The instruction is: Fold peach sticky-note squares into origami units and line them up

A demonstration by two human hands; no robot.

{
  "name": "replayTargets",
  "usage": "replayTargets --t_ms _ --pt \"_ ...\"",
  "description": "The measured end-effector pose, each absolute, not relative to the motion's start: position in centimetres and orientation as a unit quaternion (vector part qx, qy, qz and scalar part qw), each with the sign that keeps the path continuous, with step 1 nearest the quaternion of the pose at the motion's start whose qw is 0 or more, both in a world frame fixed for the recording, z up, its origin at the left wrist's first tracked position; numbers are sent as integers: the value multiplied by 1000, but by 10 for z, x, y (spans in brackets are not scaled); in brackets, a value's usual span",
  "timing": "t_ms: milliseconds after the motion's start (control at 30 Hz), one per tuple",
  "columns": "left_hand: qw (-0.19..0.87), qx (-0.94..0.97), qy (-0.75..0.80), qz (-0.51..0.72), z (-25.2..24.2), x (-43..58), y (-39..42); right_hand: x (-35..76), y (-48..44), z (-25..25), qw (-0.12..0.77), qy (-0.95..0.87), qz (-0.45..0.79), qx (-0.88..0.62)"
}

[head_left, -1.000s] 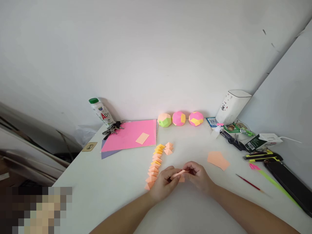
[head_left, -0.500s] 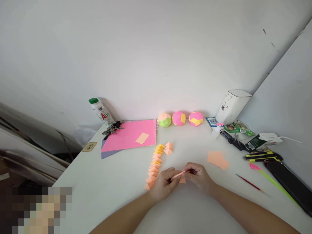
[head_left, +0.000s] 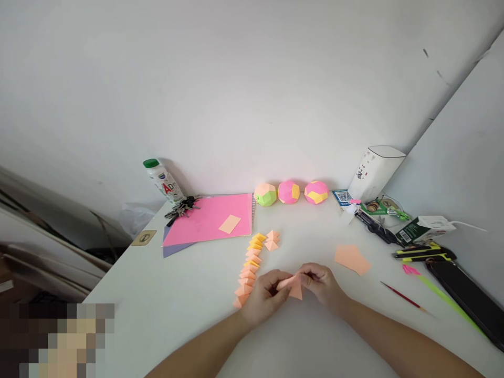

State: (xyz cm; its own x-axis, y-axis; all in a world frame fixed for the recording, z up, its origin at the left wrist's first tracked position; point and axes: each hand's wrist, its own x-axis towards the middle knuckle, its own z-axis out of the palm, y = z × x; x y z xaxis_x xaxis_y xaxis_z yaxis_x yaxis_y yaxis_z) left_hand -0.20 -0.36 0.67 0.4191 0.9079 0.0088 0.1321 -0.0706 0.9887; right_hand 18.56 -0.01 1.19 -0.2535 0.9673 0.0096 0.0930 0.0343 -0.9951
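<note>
A peach paper piece [head_left: 295,289], partly folded, is pinched between my two hands over the white table. My left hand [head_left: 265,296] closes on its left side, thumb toward me. On its upper right edge, the fingertips of my right hand [head_left: 321,283] press together. Close by my left hand runs a row of folded paper units [head_left: 248,274], peach and yellow, overlapping one another; its near end is partly behind that hand. A smaller stack of peach units [head_left: 272,240] lies just beyond. To the right rests a flat peach paper sheet [head_left: 353,259].
Three paper balls [head_left: 289,192] line the wall. Pink sheets [head_left: 208,215] carry keys [head_left: 183,208] beside a bottle [head_left: 164,181]. At right lie a thin brush [head_left: 403,296], a utility knife [head_left: 425,251], a black case [head_left: 466,299] and a small box [head_left: 425,230].
The paper has turned in my hands: it was seen nearly edge-on, and a pointed flap now shows hanging below my fingers. Both hands stay in about the same place.
</note>
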Motion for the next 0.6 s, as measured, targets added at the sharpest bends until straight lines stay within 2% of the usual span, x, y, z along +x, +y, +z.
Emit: replayTargets --t_ms 167,333,600 --pt "659 512 415 362 6 1 -2 184 -2 13 413 -587 505 -480" --pt "669 506 393 378 10 1 0 181 -4 9 418 -641 463 -448" --pt "669 483 396 402 5 2 -1 182 -5 3 382 -636 490 -457"
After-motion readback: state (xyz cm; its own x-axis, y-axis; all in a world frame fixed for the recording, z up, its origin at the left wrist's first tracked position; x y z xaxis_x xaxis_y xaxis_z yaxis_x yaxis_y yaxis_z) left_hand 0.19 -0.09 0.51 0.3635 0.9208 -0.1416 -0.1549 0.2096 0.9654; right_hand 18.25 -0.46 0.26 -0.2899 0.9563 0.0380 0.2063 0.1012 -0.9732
